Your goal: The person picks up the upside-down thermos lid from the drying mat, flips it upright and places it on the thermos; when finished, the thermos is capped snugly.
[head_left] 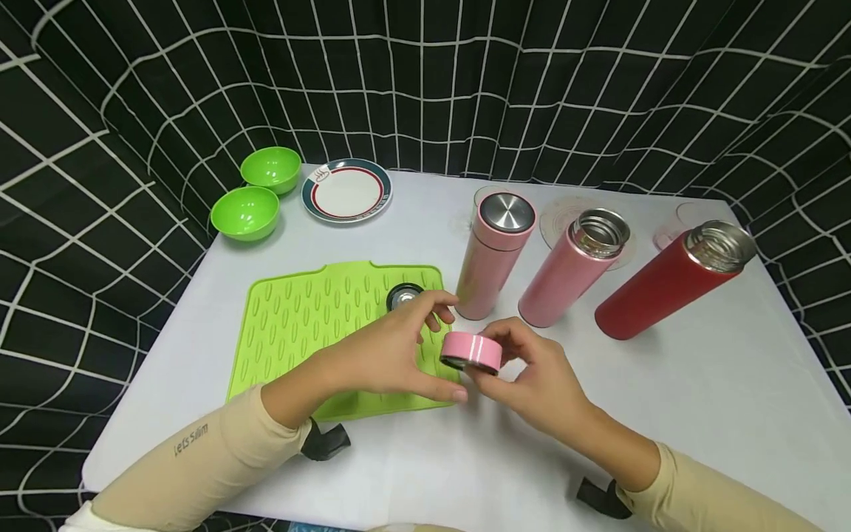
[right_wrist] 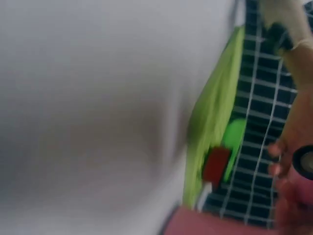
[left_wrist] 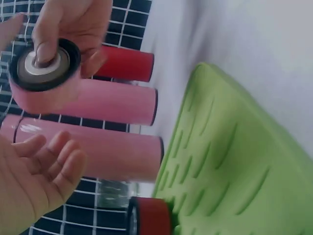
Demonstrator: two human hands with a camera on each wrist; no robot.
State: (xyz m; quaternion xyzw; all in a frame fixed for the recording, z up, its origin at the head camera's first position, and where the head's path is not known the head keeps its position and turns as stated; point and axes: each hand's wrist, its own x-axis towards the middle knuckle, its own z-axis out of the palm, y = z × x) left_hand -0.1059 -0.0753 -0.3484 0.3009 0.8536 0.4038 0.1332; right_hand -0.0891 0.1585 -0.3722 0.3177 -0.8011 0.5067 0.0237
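- The left hand (head_left: 392,347) hovers over the green mat (head_left: 299,318), fingers relaxed and holding nothing, just beside the lid at its 9 o'clock.
- The pink lid (head_left: 472,352) is above the worktop (head_left: 698,384), pinched in the right hand's (head_left: 538,377) grip.
- The lid lies tilted, its short axis toward 8 o'clock and its open underside toward the left hand.
- Step, as I judge it: the lid is in hand; next it needs turning open side down over the open pink flask (head_left: 572,270) at 1 o'clock.

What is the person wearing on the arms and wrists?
Both arms wear tight beige sleeves down to the wrists; the left sleeve carries small dark lettering. A black strap sits at each wrist. The left hand and right hand are bare.
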